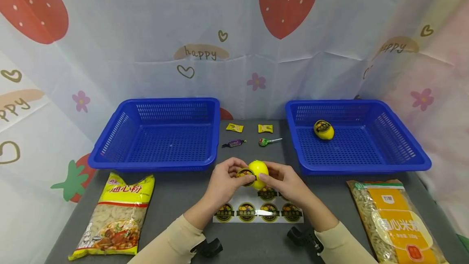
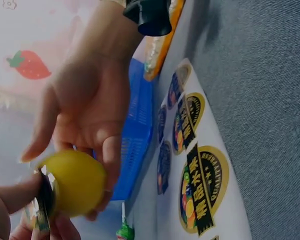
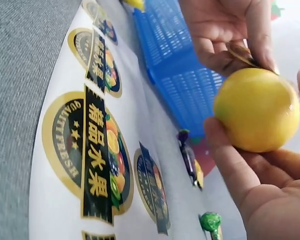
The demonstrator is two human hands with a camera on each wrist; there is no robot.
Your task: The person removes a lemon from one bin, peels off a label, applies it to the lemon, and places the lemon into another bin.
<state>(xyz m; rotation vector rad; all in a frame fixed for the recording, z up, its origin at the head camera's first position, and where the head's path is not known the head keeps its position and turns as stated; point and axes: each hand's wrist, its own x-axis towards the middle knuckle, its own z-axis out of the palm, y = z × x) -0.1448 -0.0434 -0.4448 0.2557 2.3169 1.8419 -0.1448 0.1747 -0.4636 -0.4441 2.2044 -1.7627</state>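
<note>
My right hand [image 1: 283,178] holds a yellow lemon [image 1: 258,174] above a white sheet of round stickers [image 1: 256,219]. Between the thumb and fingers of my left hand [image 1: 228,180] is a black and gold fruit sticker [image 1: 244,177], its edge right at the lemon's side. In the left wrist view the sticker [image 2: 44,195] bends against the lemon [image 2: 80,182]. The right wrist view shows the right fingers cupped under the lemon [image 3: 257,110]. Several stickers, with fruit pictures and gold lettering, lie on the sheet below both hands.
A blue basket [image 1: 155,166] stands at the left; another [image 1: 362,169] at the right holds a stickered lemon [image 1: 324,130]. Between them lie two yellow-wrapped candies, a purple candy [image 1: 234,143] and a green lollipop [image 1: 265,142]. Pasta bags flank the sheet, left [image 1: 119,215] and right [image 1: 399,223].
</note>
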